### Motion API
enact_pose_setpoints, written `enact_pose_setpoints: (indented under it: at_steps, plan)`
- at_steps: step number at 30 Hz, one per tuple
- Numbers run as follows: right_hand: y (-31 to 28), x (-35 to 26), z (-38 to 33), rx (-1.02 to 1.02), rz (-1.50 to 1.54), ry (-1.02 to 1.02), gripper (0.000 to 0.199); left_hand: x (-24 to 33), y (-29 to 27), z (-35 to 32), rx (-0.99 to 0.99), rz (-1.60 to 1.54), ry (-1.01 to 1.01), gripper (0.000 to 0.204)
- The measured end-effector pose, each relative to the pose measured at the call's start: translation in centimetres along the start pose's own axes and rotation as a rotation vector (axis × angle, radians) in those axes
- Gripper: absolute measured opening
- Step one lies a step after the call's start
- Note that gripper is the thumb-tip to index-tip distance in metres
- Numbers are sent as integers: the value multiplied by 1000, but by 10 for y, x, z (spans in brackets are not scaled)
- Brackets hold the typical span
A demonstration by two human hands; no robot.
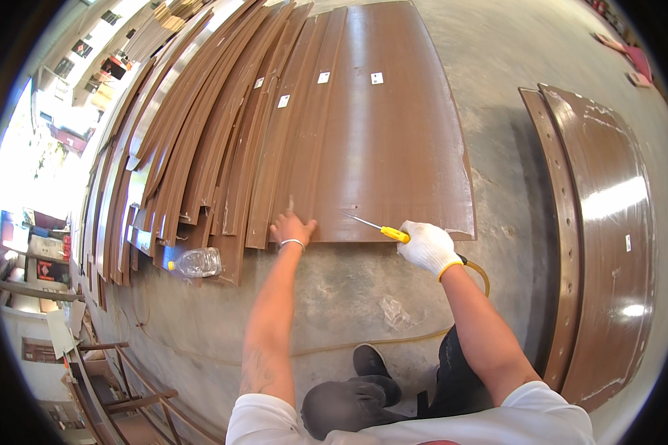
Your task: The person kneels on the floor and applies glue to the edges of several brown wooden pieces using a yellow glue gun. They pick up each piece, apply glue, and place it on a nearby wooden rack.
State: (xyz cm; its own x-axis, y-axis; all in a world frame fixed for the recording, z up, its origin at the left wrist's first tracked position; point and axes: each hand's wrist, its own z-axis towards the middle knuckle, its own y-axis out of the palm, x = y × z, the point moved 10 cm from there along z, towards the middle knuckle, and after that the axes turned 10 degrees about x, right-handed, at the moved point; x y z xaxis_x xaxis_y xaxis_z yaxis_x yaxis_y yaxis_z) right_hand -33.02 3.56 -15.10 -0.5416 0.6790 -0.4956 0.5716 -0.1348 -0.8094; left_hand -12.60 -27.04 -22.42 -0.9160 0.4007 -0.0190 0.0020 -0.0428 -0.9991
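Gloved hand on a yellow screwdriver, bare hand pinning the board

Right hand (428, 247) in a white glove is clenched round the yellow-handled screwdriver (375, 228), tip lying on the near edge of the big brown panel (382, 148) on the concrete floor (334, 289). Left hand (292, 227) is open, fingers flat on that edge, probably to stop it sliding. A clear plastic bottle (194, 262) lies left, looks empty, beside the stacked strips (200, 133).

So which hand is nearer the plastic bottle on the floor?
Left. The left hand rests on the brown panel's edge just right of the bottle; the gloved right hand is farther right.
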Motion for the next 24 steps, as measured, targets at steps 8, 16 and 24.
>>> enact_pose_setpoints:
  at_steps: [8,16,24]
  plan:
    - [-10,5,7,24,35,2,29,87,-16,-68,-237,-787,58,54]
    - [-24,11,-1,43,105,12,29,95,-27,-77,-92,-197,47,55]
    - [-43,29,-11,65,170,82,28,126,34,-103,140,246,341,107]
